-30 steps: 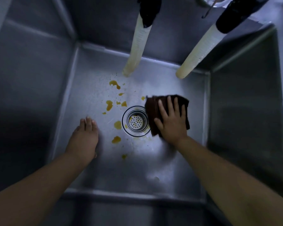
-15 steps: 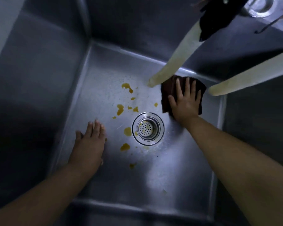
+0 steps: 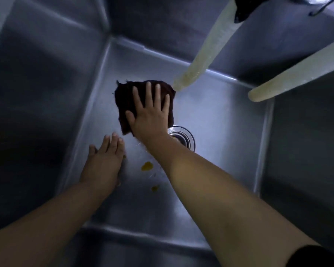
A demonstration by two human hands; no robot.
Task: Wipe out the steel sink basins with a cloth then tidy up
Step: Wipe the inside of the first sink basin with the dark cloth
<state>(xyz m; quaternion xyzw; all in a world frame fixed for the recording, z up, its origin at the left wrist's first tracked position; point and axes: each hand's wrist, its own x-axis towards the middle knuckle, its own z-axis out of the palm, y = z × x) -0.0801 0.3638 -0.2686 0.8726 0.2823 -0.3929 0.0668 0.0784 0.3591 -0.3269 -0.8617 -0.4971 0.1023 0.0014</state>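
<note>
Near the left wall of the deep steel sink basin [image 3: 229, 132], the left hand [image 3: 102, 162] rests flat, fingers straight. Toward the far-left corner, the right hand [image 3: 149, 114] presses spread fingers on the dark brown cloth [image 3: 126, 101], just beside the round steel drain [image 3: 183, 138].

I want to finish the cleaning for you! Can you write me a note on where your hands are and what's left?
Right hand: fingers flat, pressing the dark cloth on the sink floor, just beyond the drain.
Left hand: flat on the floor, holding nothing.
Done: no stains show right of the drain.
Left: the yellow spot and a smaller spot nearer you, the rest of the basin, then tidying up.
</note>
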